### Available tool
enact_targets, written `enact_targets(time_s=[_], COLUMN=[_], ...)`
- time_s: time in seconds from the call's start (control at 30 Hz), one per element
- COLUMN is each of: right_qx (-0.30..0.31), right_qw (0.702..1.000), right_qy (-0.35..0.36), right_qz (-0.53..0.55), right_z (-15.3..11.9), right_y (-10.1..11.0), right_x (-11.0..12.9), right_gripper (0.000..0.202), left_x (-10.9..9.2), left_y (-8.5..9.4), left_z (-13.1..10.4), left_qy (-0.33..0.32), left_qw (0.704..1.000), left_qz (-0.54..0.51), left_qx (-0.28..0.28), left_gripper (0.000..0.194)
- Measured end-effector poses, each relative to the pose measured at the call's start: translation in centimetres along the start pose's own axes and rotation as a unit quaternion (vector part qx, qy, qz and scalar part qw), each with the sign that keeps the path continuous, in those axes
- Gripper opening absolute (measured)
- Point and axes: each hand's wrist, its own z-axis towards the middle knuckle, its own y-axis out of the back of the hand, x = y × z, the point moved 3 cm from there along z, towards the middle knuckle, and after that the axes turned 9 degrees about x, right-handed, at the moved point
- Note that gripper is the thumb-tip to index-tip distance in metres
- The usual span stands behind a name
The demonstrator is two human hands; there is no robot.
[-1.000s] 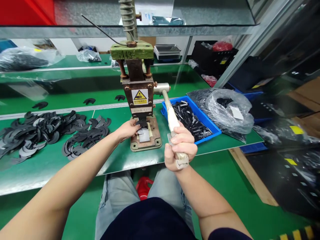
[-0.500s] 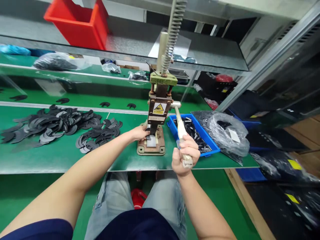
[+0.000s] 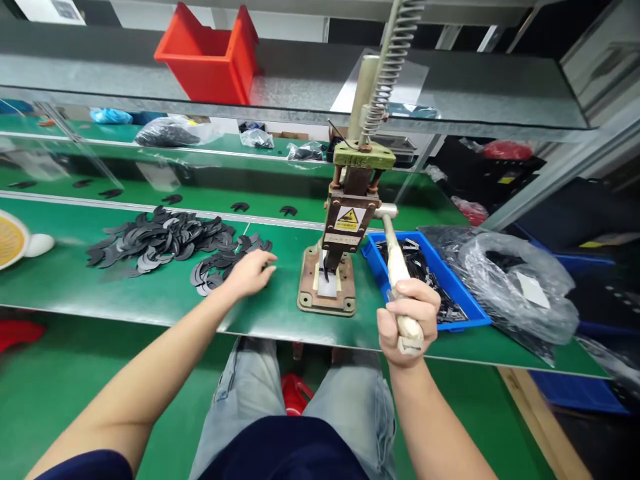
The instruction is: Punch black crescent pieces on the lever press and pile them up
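My right hand (image 3: 411, 320) is wrapped round the taped lever handle (image 3: 397, 263) of a hand press (image 3: 352, 220). The press stands upright on a metal base (image 3: 327, 303) with a light plate on it. A small dark piece (image 3: 327, 275) shows under the ram. My left hand (image 3: 253, 272) is over the right edge of a small pile of curved black pieces (image 3: 207, 275), fingers apart and pointing to the press. I see nothing held in it. A bigger pile of similar curved pieces (image 3: 165, 237) lies farther left.
A blue tray (image 3: 463, 323) of small dark parts sits right of the press, beside a clear plastic bag (image 3: 520, 280). A red bin (image 3: 210, 60) stands on the shelf above. Several black pieces (image 3: 240, 207) lie along the conveyor behind. A yellow-and-white round object (image 3: 13, 240) is at far left.
My left hand has left the press base and moved left to the small pile. My right hand keeps its grip on the lever. The view has turned a little to the left.
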Motion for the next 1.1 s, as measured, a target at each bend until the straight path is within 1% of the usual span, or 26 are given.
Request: enact_targets(time_s=[0.03, 0.07, 0.13, 0.17, 0.23, 0.3, 0.4, 0.47, 0.53, 0.6, 0.63, 0.7, 0.77, 0.83, 0.87, 0.93, 1.0, 1.07, 1.1], right_qx=[-0.007, -0.014, -0.025, -0.028, -0.034, -0.034, -0.025, -0.019, -0.018, -0.022, -0.025, -0.029, -0.031, -0.032, -0.033, -0.034, -0.035, -0.036, -0.036], right_qw=[1.0, 1.0, 0.999, 0.999, 0.999, 0.999, 0.999, 1.0, 1.0, 1.0, 1.0, 0.999, 0.999, 0.999, 0.999, 0.999, 0.999, 0.999, 0.999], right_qy=[0.001, 0.001, 0.0, -0.001, 0.002, 0.007, 0.008, 0.003, 0.002, 0.005, 0.008, 0.017, 0.021, 0.018, 0.015, 0.011, 0.012, 0.012, 0.013], right_qz=[0.009, 0.017, 0.027, 0.029, 0.029, 0.028, 0.021, 0.013, 0.008, 0.01, 0.013, 0.017, 0.016, 0.009, 0.005, -0.001, 0.0, 0.004, 0.006], right_z=[0.0, 0.1, 0.2, 0.3, 0.4, 0.4, 0.3, 0.3, 0.3, 0.3, 0.3, 0.3, 0.2, 0.2, 0.2, 0.1, 0.1, 0.1, 0.1], right_y=[-0.2, -0.4, -0.8, -0.9, -1.0, -1.0, -0.8, -0.8, -0.8, -0.9, -0.9, -1.0, -1.1, -1.2, -1.2, -1.2, -1.2, -1.2, -1.2], right_x=[0.0, 0.0, 0.0, 0.0, 0.0, 0.0, 0.0, -0.1, -0.1, -0.2, -0.2, -0.3, -0.3, -0.3, -0.3, -0.2, -0.1, 0.0, 0.0], right_gripper=[0.018, 0.019, 0.021, 0.022, 0.024, 0.025, 0.025, 0.025, 0.025, 0.026, 0.026, 0.027, 0.027, 0.025, 0.025, 0.024, 0.024, 0.025, 0.025], left_x=[1.8, 3.5, 6.0, 6.8, 7.4, 7.0, 5.9, 5.2, 4.9, 5.0, 5.2, 5.2, 4.8, 3.8, 3.2, 1.7, 0.3, -0.9, -1.3], left_y=[1.3, 2.3, 3.6, 3.8, 3.8, 3.3, 2.8, 2.8, 2.9, 3.2, 3.3, 3.6, 3.9, 4.0, 3.8, 3.0, 1.7, 0.0, -0.9], left_z=[0.5, 1.0, 2.4, 3.0, 4.2, 5.3, 6.6, 7.3, 7.8, 7.9, 7.8, 7.5, 7.0, 6.4, 6.1, 5.4, 4.8, 4.4, 4.2], left_qy=[0.01, 0.011, 0.004, -0.007, -0.035, -0.058, -0.069, -0.069, -0.067, -0.065, -0.065, -0.064, -0.066, -0.078, -0.087, -0.111, -0.131, -0.138, -0.131], left_qw=[0.997, 0.991, 0.976, 0.969, 0.952, 0.932, 0.908, 0.906, 0.914, 0.923, 0.926, 0.932, 0.943, 0.952, 0.953, 0.951, 0.947, 0.953, 0.96], left_qz=[0.074, 0.132, 0.204, 0.224, 0.253, 0.285, 0.325, 0.324, 0.303, 0.286, 0.284, 0.286, 0.282, 0.271, 0.267, 0.261, 0.249, 0.215, 0.187], left_qx=[0.003, 0.021, 0.073, 0.105, 0.168, 0.216, 0.255, 0.263, 0.26, 0.248, 0.24, 0.212, 0.165, 0.122, 0.113, 0.127, 0.153, 0.163, 0.162], left_gripper=[0.034, 0.038, 0.046, 0.053, 0.064, 0.072, 0.071, 0.062, 0.046, 0.034, 0.032, 0.033, 0.037, 0.04, 0.04, 0.037, 0.037, 0.038, 0.038])
